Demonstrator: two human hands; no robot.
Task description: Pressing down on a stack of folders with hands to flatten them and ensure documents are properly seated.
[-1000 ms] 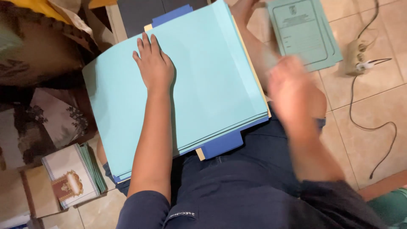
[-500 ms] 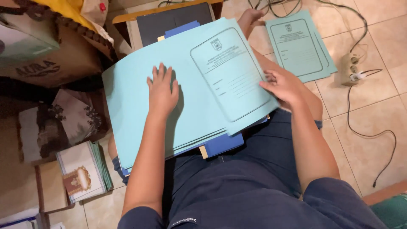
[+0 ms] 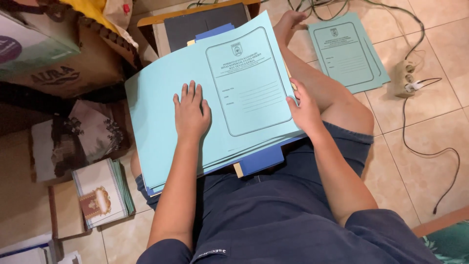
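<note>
Change: printed folder (image 3: 249, 80) was brought from the floor side and laid on top of the lap stack (image 3: 161, 146) within the last second; right hand was blurred in motion then, settled now.
Meaning: one more folder was judged added to the stack; squaring-up looked in hand.
Left hand (image 3: 191, 111): laid flat, fingers spread, pressed on the plain light-blue sheet; nothing was gripped.
Right hand (image 3: 305, 108): curled round the right edge of the printed folder, thumb on top.
Stack position: rested across the lap, a dark blue folder (image 3: 261, 159) poking out beneath.
Floor folder (image 3: 348, 54): same light-blue kind, black rounded frame and small crest on the cover, lay on tiles to the right.
Cardboard box (image 3: 63, 58): brown, upper left.
Booklets (image 3: 102, 193): cream, gold emblem, lower left.
Power strip (image 3: 408, 78): white, far right, cables attached.
</note>
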